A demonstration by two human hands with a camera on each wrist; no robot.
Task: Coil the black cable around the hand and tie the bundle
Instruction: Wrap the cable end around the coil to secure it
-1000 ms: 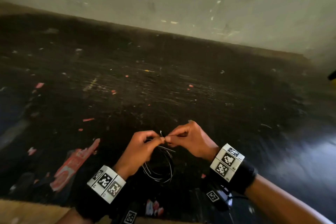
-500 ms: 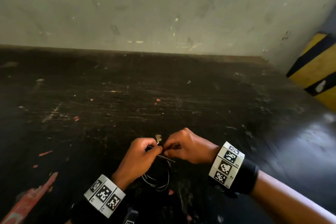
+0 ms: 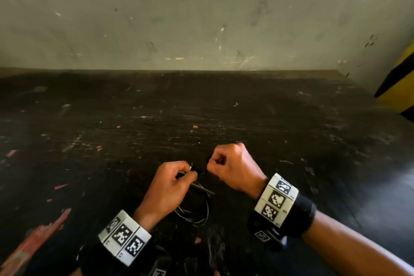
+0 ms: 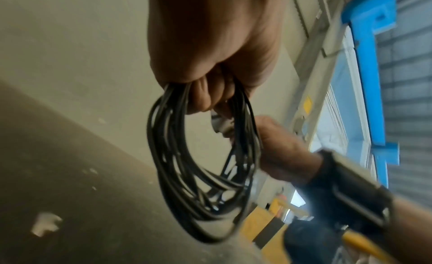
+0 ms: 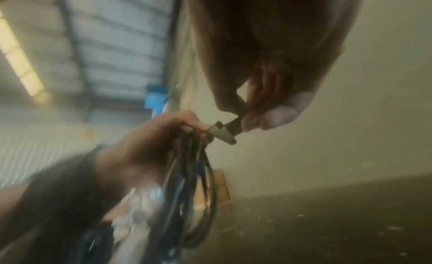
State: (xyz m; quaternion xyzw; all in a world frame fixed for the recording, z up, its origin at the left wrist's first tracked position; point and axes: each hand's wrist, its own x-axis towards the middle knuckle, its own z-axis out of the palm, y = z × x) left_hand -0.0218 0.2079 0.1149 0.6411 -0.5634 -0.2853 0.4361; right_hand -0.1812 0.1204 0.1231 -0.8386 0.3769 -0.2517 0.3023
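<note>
**Both hands on the coiled cable, low over the dark bench**

Nearest are the 2 wrists, each wrapped in a black strap carrying a white band of square black-and-white markers point(image 3: 124, 237). Just past them the left hand point(image 3: 167, 188) has its fingers curled round the top of the black cable point(image 3: 197, 210), which hangs below the fist in a bundle of several loose loops. From the left wrist the loops point(image 4: 201, 168) show as a rough oval dropping from between the curled fingers point(image 4: 205, 94), with a pale connector point(image 4: 221, 126) sticking out beside them.

Right beside it, the right hand point(image 3: 233, 167) is closed too, knuckles up. Its thumb and fingertips point(image 5: 268, 118) pinch a short black piece that ends in a beige plug point(image 5: 223, 133), and that plug sits against the left hand's fingers point(image 5: 187, 124) at the top of the coil point(image 5: 194, 185). This view is blurred, so I cannot tell whether the pinched piece is the cable's own end or a separate tie.

Under the hands lies the bench point(image 3: 291, 141), black, scratched and flecked with small pale and orange scraps. A worn red patch point(image 3: 33, 244) marks its near left edge. Behind it rises a scuffed grey-green wall point(image 3: 201, 13), and a post striped yellow and black point(image 3: 401, 87) stands at the far right.
</note>
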